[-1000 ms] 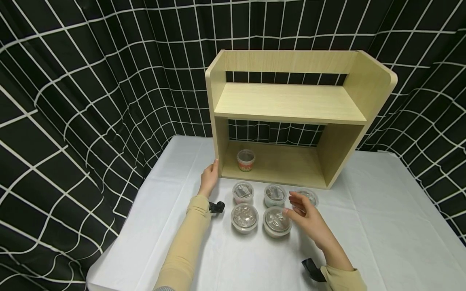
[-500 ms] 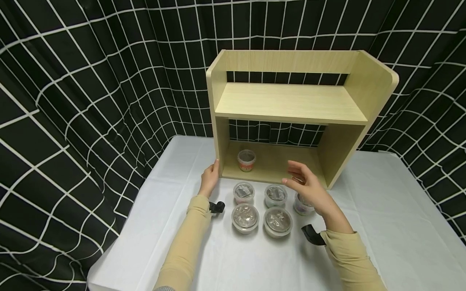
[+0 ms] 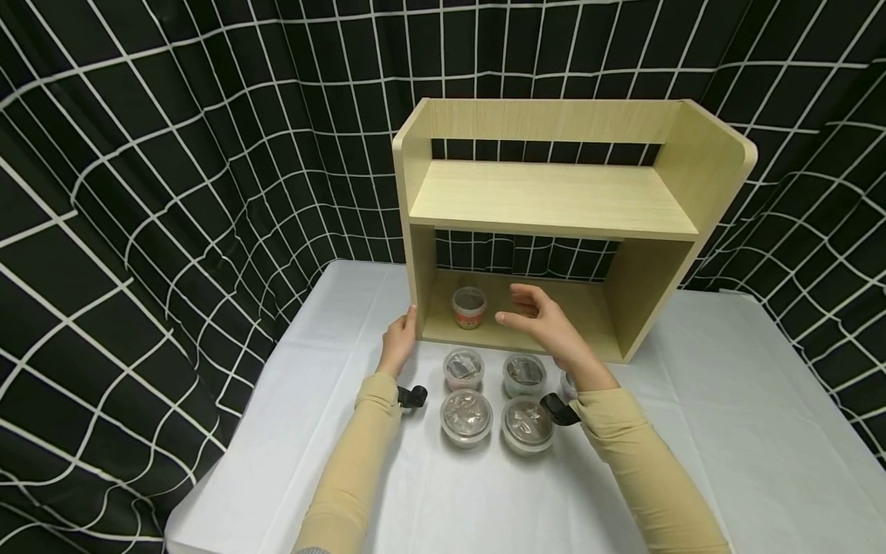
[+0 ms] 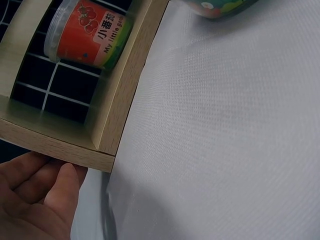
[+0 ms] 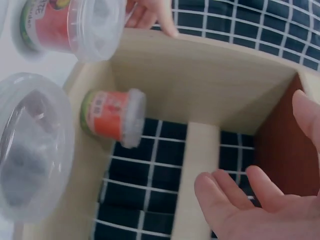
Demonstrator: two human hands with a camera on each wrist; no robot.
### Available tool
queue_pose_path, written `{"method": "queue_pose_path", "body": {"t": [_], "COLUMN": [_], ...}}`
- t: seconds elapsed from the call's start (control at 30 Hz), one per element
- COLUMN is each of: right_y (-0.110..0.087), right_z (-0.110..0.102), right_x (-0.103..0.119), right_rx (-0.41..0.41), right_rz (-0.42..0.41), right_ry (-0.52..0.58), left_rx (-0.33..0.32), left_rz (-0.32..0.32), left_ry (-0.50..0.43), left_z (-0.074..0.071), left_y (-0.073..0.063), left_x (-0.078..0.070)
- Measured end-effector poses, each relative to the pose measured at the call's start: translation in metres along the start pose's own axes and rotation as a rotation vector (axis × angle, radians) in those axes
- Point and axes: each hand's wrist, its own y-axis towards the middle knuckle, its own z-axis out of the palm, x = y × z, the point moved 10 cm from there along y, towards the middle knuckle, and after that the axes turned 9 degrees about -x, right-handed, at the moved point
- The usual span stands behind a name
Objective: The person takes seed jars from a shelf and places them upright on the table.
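My left hand rests at the left side panel of a light wooden shelf unit; in the left wrist view its fingers and thumb touch the panel's outer face. My right hand hangs over the lower compartment, thumb and fingers apart with nothing between them. Just left of it, a small lidded plastic tub with a red tomato label stands upright on the bottom board. Close up in the right wrist view, that hand is half cut off by the frame edge.
Several lidded tubs stand on the white cloth before the shelf, among them a front left tub, a front right tub and a back left tub. My right wrist camera partly covers one. Black gridded curtains surround the table.
My right hand has moved from above the tubs on the table, forward and left into the lower compartment's front. The left hand has stayed at the side panel.
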Motion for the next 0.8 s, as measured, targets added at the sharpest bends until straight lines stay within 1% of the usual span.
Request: {"method": "queue_pose_path", "body": {"t": [0.17, 0.27, 0.43, 0.57, 0.8], "right_y": [0.018, 0.027, 0.04, 0.049, 0.058], "right_z": [0.012, 0.016, 0.019, 0.021, 0.03], "right_x": [-0.011, -0.019, -0.033, -0.044, -0.053], "right_rx": [-0.022, -0.037, -0.072, -0.082, -0.085], "right_rz": [0.054, 0.086, 0.124, 0.14, 0.144], "right_ry": [0.057, 0.061, 0.0, -0.065, -0.161], "left_rx": [0.003, 0.004, 0.014, 0.024, 0.035], "left_rz": [0.002, 0.008, -0.002, -0.009, -0.015], "left_ry": [0.006, 0.013, 0.012, 0.007, -0.004], "left_z": [0.0, -0.001, 0.0, 0.001, 0.002], "left_y": [0.0, 0.0, 0.0, 0.0, -0.001], "left_x": [0.0, 0.0, 0.0, 0.0, 0.004]}}
